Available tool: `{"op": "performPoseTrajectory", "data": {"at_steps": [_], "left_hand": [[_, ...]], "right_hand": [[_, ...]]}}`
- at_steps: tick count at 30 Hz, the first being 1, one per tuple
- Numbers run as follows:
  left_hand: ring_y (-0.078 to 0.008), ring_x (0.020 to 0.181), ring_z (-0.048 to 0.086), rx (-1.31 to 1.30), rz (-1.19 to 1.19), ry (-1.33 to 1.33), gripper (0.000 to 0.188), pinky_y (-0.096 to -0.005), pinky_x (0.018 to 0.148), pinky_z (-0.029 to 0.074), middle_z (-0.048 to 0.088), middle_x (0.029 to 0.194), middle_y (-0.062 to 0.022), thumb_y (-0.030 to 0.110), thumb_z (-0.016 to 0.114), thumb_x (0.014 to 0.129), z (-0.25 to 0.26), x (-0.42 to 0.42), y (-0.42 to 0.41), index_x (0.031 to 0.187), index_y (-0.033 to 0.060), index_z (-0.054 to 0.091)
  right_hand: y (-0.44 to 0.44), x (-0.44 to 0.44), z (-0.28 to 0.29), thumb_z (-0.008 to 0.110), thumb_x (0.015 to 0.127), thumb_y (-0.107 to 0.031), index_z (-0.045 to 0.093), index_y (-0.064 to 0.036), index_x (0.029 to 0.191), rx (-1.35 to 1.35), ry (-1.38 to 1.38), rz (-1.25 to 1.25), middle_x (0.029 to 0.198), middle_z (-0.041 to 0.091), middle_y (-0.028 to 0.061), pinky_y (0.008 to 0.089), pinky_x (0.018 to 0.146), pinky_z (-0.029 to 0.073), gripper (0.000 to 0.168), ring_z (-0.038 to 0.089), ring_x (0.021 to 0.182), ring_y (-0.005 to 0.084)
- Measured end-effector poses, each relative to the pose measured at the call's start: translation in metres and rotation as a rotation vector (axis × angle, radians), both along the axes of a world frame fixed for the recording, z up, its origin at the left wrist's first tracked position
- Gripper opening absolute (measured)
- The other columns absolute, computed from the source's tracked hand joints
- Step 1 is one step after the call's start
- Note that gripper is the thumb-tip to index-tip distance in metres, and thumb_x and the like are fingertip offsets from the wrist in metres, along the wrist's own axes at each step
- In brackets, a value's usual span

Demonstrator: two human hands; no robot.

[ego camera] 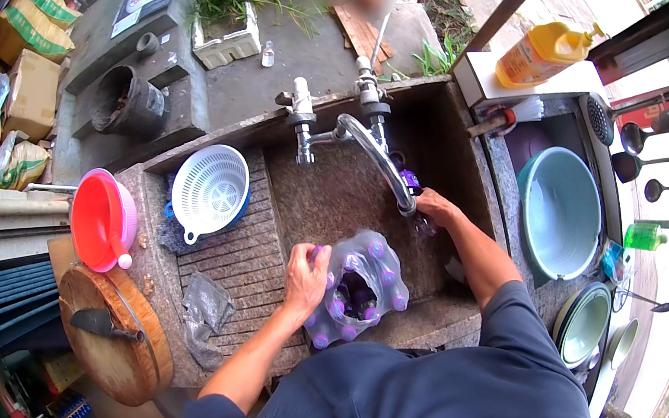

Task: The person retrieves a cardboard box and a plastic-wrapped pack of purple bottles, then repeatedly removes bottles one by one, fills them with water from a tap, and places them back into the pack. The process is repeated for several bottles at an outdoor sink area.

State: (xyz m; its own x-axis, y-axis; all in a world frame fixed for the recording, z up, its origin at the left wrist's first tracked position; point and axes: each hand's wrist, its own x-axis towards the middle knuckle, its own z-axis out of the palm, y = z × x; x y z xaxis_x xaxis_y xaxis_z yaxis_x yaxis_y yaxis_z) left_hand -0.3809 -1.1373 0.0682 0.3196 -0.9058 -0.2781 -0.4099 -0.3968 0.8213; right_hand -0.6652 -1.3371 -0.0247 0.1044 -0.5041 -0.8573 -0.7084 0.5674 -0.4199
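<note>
My left hand point(307, 279) has its fingers closed around a small purple cap at the left edge of a plastic-wrapped pack of purple-capped bottles point(388, 276). The pack's film is torn at its middle, where dark bottles show. Beneath the curved chrome faucet point(371, 144), my right hand point(436, 206) grips a bottle with a purple label point(411, 180), lying in the stone sink point(331, 190). The faucet spout hides part of that bottle.
A white colander point(211, 189) and a crumpled plastic bag point(206, 308) lie on the ribbed drainboard at left. Beyond stands a round wooden chopping block point(92, 359) with a cleaver point(96, 322). At right are a blue basin point(561, 212), a yellow pump bottle point(537, 55) and hanging ladles point(653, 190).
</note>
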Motion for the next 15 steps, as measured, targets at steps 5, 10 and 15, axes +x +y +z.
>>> {"op": "performPoseTrajectory", "data": {"at_steps": [5, 10, 15], "left_hand": [[-0.0262, 0.079, 0.061, 0.055, 0.070, 0.024, 0.039, -0.0381, 0.073, 0.050, 0.062, 0.085, -0.0162, 0.037, 0.062, 0.096, 0.017, 0.017, 0.024, 0.099, -0.0009, 0.057], [-0.0257, 0.074, 0.061, 0.003, 0.094, -0.064, 0.038, -0.0385, 0.069, 0.051, 0.063, 0.079, -0.0150, 0.037, 0.062, 0.095, 0.012, 0.033, 0.039, 0.100, -0.0003, 0.058], [-0.0283, 0.075, 0.063, 0.007, 0.131, -0.093, 0.040, -0.0403, 0.070, 0.051, 0.064, 0.080, -0.0157, 0.039, 0.064, 0.094, 0.013, 0.032, 0.044, 0.098, 0.0001, 0.058]], "right_hand": [[-0.021, -0.008, -0.030, 0.080, 0.075, -0.031, 0.051, -0.007, 0.125, 0.212, -0.394, -0.407, 0.108, 0.061, 0.0120, 0.0462, 0.072, 0.057, 0.062, 0.066, 0.088, 0.0289], [-0.038, -0.014, -0.005, 0.075, 0.082, -0.028, 0.050, -0.010, 0.127, 0.164, -0.700, -0.657, 0.108, 0.058, 0.0119, 0.0480, 0.067, 0.060, 0.054, 0.063, 0.095, 0.0296], [-0.033, 0.008, 0.040, 0.081, 0.077, -0.026, 0.034, 0.004, 0.145, -0.428, -0.367, -0.615, 0.131, 0.051, 0.0219, 0.0416, 0.064, 0.063, 0.088, 0.062, 0.108, 0.0321]]}}
